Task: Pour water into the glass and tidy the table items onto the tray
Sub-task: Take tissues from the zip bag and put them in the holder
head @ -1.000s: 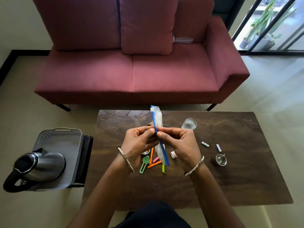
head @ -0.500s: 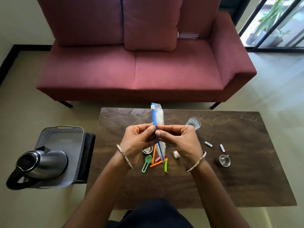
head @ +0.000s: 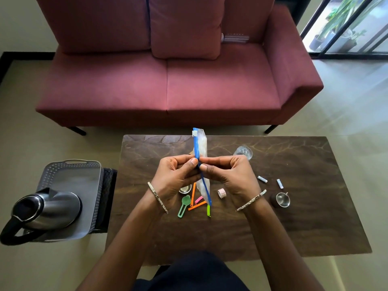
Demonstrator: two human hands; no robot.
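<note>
Above the dark wooden table [head: 304,223] I hold a clear zip bag [head: 202,143] with a blue zipper strip, edge-on. My left hand [head: 174,175] and my right hand [head: 228,175] both pinch its blue strip at the middle, thumbs meeting. Under the bag lie a green scoop [head: 183,205], orange and pink clips [head: 196,203], a small metal bowl [head: 185,189] and a tape roll [head: 221,193]. A clear glass [head: 243,152] stands behind my right hand. To the right sit a small steel cup [head: 283,199] and two small white tubes [head: 262,179].
A grey tray [head: 69,177] rests on a black stool left of the table, with a steel kettle [head: 42,211] standing on it. A red sofa [head: 168,80] faces the table's far edge. Glass doors with plants are at the upper right.
The view has shifted slightly, and the bag with both hands has moved a little. Both hands keep their pinch on the blue strip.
</note>
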